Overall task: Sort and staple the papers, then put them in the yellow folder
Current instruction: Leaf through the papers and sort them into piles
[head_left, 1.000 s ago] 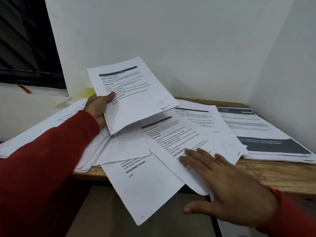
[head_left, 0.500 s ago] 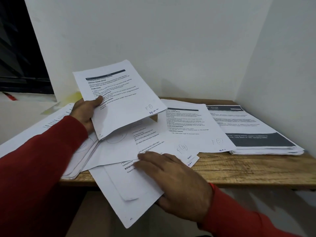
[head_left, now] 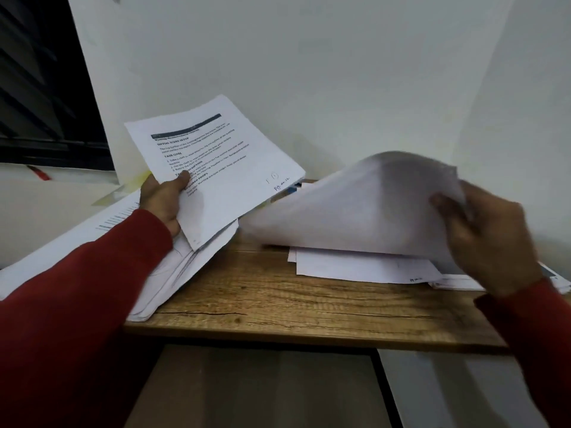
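My left hand (head_left: 163, 200) grips a printed sheet (head_left: 222, 168) at its lower left edge and holds it tilted up above a thick stack of papers (head_left: 185, 261) at the table's left end. My right hand (head_left: 482, 230) pinches the edge of several loose sheets (head_left: 355, 208), which bow upward, blurred, over the table's right half. More sheets (head_left: 364, 267) lie flat under them. A sliver of yellow folder (head_left: 140, 179) shows behind my left hand, mostly hidden.
The wooden table (head_left: 293, 307) stands in a white-walled corner, with bare wood at its front middle. A long run of papers (head_left: 77, 239) stretches off to the left. A dark window (head_left: 37, 81) fills the upper left.
My right hand has gathered the loose sheets from the table's front edge and lifted them up to the right. My left hand keeps holding its sheet.
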Available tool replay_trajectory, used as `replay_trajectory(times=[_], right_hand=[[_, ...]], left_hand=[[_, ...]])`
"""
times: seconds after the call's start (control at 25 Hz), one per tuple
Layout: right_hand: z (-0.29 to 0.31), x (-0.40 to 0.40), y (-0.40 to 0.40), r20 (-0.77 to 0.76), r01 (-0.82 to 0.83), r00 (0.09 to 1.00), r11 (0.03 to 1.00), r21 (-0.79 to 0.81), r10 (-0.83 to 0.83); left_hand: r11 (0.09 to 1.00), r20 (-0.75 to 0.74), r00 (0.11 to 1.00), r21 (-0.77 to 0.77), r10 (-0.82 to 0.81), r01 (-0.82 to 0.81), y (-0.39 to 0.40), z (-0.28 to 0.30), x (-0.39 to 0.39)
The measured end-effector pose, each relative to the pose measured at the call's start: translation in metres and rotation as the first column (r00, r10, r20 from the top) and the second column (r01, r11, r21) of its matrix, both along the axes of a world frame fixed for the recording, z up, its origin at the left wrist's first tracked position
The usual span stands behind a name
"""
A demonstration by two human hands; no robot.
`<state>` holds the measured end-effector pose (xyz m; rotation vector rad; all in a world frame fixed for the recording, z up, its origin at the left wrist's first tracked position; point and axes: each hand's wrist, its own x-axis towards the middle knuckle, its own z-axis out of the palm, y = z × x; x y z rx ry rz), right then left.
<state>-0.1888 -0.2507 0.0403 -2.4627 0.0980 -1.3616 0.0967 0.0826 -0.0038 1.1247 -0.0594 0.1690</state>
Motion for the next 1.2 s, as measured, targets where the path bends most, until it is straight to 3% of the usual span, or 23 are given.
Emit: replay_trajectory(times=[0.16,0.28,0.48,0.64,0.76,0.84,0.92,0.96,1.0,1.08,1.12,1.16,1.2], right_hand=[[0.016,0.005,-0.029,0.138,0.231,0.956,0.954,0.192,-0.259],[0.016,0.011,-0.026,0.313,0.157,0.916,0.944,0.291,-0.249],[0.011,0.03,0.025,0.351,0.018,0.936,0.99,-0.14,0.032],[0.006,0.062,0.049,0.24,-0.01,0.963,0.905,-0.425,0.123],[-0.003,0.095,0.072,0.16,-0.049,0.972,0.81,-0.584,0.174],[-0.017,0.116,0.09,-0.013,-0.177,0.971,0.684,-0.708,0.237],[-0.029,0.126,0.102,-0.282,-0.389,0.92,0.573,-0.721,0.271],[-0.031,0.128,0.103,-0.387,-0.485,0.874,0.584,-0.651,0.293],[-0.029,0.13,0.102,-0.425,-0.543,0.834,0.657,-0.523,0.351],[-0.017,0.138,0.086,-0.286,-0.538,0.821,0.838,-0.095,0.494],[-0.01,0.142,0.075,-0.184,-0.489,0.837,0.856,0.17,0.515],[-0.006,0.145,0.066,-0.14,-0.429,0.839,0.797,0.425,0.526],[-0.005,0.147,0.059,-0.131,-0.385,0.803,0.674,0.63,0.581]], left_hand=[[0.931,0.082,0.939,0.131,0.334,-0.342,0.008,-0.001,0.001],[0.917,0.183,0.941,0.233,0.285,-0.324,0.004,-0.001,-0.004],[0.811,0.498,0.867,0.51,-0.007,-0.287,-0.007,0.004,-0.012],[0.808,0.394,0.897,0.584,-0.198,-0.079,-0.017,0.004,-0.023],[0.896,0.19,0.919,0.358,-0.345,0.262,-0.022,0.01,-0.039],[0.882,0.061,0.89,0.179,-0.452,0.436,-0.023,0.015,-0.047],[0.893,0.066,0.899,0.168,-0.432,0.417,-0.025,0.014,-0.049],[0.907,0.079,0.915,0.187,-0.395,0.376,-0.025,0.012,-0.049],[0.918,0.086,0.926,0.196,-0.367,0.346,-0.024,0.011,-0.048],[0.924,0.093,0.928,0.17,-0.361,0.342,-0.021,0.01,-0.043],[0.919,0.115,0.917,0.157,-0.381,0.362,-0.02,0.011,-0.042],[0.91,0.138,0.903,0.147,-0.407,0.388,-0.019,0.013,-0.043],[0.898,0.158,0.886,0.134,-0.436,0.418,-0.02,0.015,-0.044]])
